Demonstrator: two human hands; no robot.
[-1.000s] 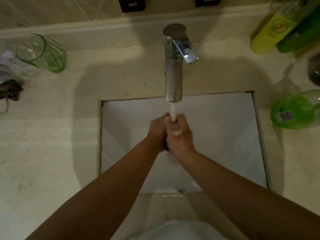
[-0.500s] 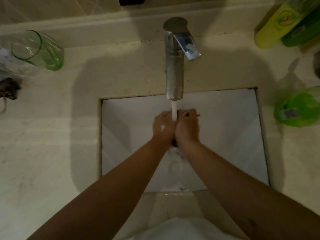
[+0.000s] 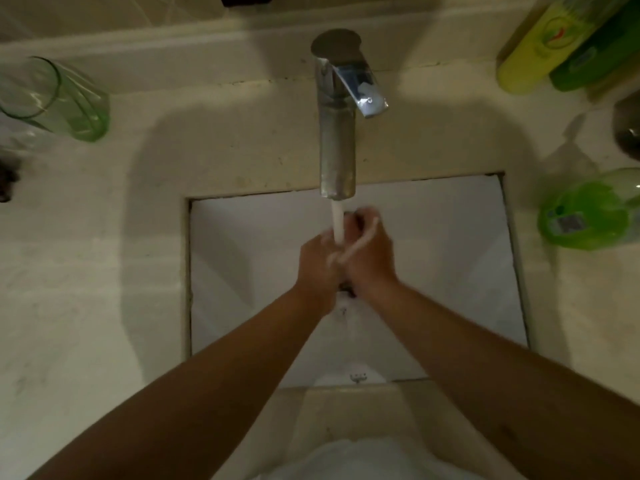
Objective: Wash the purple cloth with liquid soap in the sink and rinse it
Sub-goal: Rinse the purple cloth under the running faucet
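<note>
Over the white sink (image 3: pixel 242 258) my two hands are pressed together under the running water (image 3: pixel 337 221) from the chrome tap (image 3: pixel 337 133). My left hand (image 3: pixel 317 268) and my right hand (image 3: pixel 370 254) grip the purple cloth between them. Almost all of the cloth is hidden; only a dark sliver (image 3: pixel 347 289) shows below the wrists and another at the right fingertips. White soap foam streaks the right hand's knuckles. The hands are motion-blurred.
A bottle of green liquid soap (image 3: pixel 588 213) lies on the counter to the right of the sink. A yellow bottle (image 3: pixel 540 46) and a green bottle (image 3: pixel 595 57) stand at the back right. At the back left is a green glass (image 3: pixel 59 98).
My hands have kept rubbing the cloth under the stream. The right hand has slid further from me than the left, and foam now shows on it.
</note>
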